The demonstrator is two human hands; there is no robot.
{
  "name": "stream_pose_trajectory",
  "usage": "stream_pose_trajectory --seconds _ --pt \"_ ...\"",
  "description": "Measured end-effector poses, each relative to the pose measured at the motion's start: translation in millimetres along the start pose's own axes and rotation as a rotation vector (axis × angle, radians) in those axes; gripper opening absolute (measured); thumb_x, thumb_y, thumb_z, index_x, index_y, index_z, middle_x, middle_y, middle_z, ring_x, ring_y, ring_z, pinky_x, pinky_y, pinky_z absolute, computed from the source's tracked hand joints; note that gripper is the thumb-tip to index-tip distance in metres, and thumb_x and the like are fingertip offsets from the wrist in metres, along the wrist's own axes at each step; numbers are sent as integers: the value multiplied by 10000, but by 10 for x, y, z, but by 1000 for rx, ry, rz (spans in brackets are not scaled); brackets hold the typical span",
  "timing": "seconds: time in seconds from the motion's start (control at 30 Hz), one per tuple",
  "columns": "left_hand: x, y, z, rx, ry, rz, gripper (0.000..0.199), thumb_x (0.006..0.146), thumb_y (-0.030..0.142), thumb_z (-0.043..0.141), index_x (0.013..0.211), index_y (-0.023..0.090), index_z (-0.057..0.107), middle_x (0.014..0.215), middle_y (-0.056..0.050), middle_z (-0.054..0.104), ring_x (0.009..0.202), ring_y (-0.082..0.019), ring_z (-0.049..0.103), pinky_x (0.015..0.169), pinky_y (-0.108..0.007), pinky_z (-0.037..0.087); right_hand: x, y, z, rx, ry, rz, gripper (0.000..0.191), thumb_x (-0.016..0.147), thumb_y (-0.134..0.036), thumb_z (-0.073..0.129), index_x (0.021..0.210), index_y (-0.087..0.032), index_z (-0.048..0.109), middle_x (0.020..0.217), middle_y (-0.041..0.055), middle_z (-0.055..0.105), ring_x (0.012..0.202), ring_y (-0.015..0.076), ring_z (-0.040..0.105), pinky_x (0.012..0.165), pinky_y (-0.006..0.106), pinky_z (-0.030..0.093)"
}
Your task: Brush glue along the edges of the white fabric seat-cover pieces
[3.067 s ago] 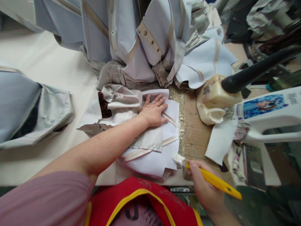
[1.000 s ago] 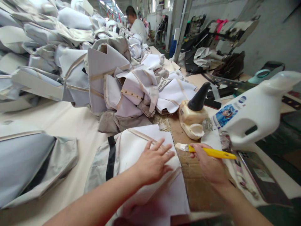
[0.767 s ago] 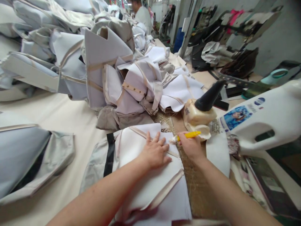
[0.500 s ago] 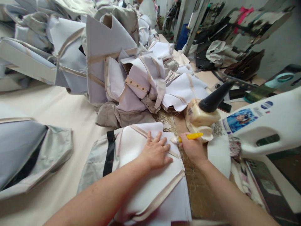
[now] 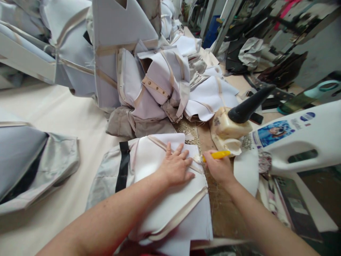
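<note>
— How far along is the gluing? 
— Just begun, by the look of it: the yellow-handled brush (image 5: 213, 155), pinched in the right hand (image 5: 217, 168), touches the top right edge of the white panel (image 5: 165, 199); the long tan-banded edge nearer the person looks untouched.

— And the panel itself? 
— Flat on the counter (image 5: 66, 117), layered and pale, pinned by the left hand (image 5: 174, 167), fingers spread. A glue pot (image 5: 226, 133) stands just beyond.
</note>
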State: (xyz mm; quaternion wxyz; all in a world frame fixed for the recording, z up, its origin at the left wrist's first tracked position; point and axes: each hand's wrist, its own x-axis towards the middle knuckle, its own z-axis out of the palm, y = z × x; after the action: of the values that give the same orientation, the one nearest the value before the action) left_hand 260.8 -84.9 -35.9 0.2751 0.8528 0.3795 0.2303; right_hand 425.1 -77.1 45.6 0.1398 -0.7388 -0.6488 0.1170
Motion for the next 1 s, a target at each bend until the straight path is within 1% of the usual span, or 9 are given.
stream_pose_trajectory --seconds 0.07,0.13,0.3,0.37,0.53,0.7,0.77,0.9,1.0 --pt "0 -5 12 -7 4 3 510 813 581 491 1213 270 551 1365 -78 468 1379 -329 172 1031 -691 -87 -264 -21 -128 24 -71 76 274 764 -345 449 529 -205 473 468 -15 483 486 150 476 507 263 358" --pt "-1 -6 21 -11 8 0 503 812 573 495 1211 272 555 1370 -78 463 1382 -330 166 1035 -683 -94 -386 -56 -208 53 -104 141 268 760 -349 462 535 -205 486 464 -22 474 481 150 472 487 261 347" --pt "-2 5 16 -2 6 -10 494 809 569 496 1210 287 555 1371 -76 463 1381 -332 172 1038 -684 -82 -175 -68 -112 80 13 63 282 749 -380 462 528 -208 498 511 -7 514 561 165 511 592 279 383" --pt "0 7 15 3 7 -8 496 805 571 499 1206 286 559 1368 -74 466 1377 -337 181 1036 -686 -80 -208 -29 -87 86 25 69 286 759 -378 463 530 -209 489 512 -11 507 556 160 501 593 277 383" --pt "11 5 32 3 13 -1 485 799 556 516 1195 281 568 1366 -71 470 1376 -331 182 1036 -684 -80 -682 -4 -248 104 -115 192 280 786 -366 486 568 -199 538 506 -24 503 525 150 500 534 259 375" --pt "15 10 34 3 7 -1 493 794 554 526 1200 278 566 1371 -66 466 1376 -333 176 1021 -692 -105 -622 -28 -242 131 43 205 270 773 -377 501 576 -197 542 525 -15 531 559 157 520 572 265 389" --pt "17 13 33 8 6 -3 491 794 552 527 1203 283 565 1373 -61 464 1374 -339 179 1023 -688 -111 -625 6 -195 143 32 216 264 771 -369 498 571 -200 529 514 -21 513 549 153 506 582 267 387" --pt "22 12 47 18 12 -1 485 786 554 534 1188 287 573 1369 -63 468 1374 -332 184 1026 -683 -115 -992 69 -205 102 -88 211 323 797 -396 460 537 -208 495 519 -17 495 549 153 498 580 271 384" --pt "23 11 62 21 20 0 488 784 556 535 1186 283 574 1368 -66 470 1376 -320 185 1031 -677 -114 -1202 44 -268 82 -88 205 352 806 -410 455 516 -213 484 515 -11 495 531 153 493 546 266 385"
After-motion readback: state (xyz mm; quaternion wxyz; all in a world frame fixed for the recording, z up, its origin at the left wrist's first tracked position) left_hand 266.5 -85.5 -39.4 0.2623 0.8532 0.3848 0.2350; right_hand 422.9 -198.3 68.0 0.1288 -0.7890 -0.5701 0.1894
